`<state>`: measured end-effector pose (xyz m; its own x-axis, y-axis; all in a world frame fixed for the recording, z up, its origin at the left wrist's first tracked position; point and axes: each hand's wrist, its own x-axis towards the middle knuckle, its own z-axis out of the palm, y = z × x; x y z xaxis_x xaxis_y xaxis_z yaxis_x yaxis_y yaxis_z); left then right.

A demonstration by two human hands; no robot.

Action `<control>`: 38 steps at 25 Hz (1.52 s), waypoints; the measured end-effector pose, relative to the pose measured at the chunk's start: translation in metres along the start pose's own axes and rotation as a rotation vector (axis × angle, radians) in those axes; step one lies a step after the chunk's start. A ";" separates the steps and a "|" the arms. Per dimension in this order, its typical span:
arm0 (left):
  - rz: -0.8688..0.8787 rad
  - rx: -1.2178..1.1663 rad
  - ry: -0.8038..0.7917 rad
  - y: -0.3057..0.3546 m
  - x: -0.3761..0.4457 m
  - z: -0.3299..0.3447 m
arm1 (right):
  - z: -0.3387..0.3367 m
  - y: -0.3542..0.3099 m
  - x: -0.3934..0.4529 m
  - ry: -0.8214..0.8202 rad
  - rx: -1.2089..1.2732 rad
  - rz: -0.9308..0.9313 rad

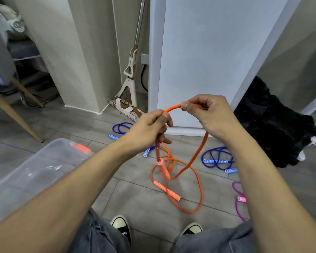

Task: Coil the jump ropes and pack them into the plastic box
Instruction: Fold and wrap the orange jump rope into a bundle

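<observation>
My left hand (150, 125) and my right hand (206, 112) both grip an orange jump rope (199, 150), with a short arc of it stretched between them at chest height. One orange handle (163, 169) hangs below my left hand. The other handle (166, 190) lies on the floor, where the rest of the rope loops loosely. The clear plastic box (35, 170) stands at the lower left with an orange piece (80, 147) at its far corner.
Two blue jump ropes lie on the grey floor, one coiled at the right (217, 159) and one behind my left hand (121, 128). A purple rope (239, 199) lies far right. A mop (130, 79) leans in the corner. Black cloth (274, 125) is piled at the right.
</observation>
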<state>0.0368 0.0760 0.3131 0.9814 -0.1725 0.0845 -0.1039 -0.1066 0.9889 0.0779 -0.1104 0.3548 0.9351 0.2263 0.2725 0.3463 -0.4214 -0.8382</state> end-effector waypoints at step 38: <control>-0.403 -0.432 0.206 -0.019 0.009 0.004 | 0.051 0.011 -0.002 0.060 0.151 0.207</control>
<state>0.0469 0.0730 0.2943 0.9453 -0.0047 -0.3263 0.3137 0.2892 0.9044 0.0757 -0.0705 0.3209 0.9893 0.0943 0.1117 0.1362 -0.3168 -0.9387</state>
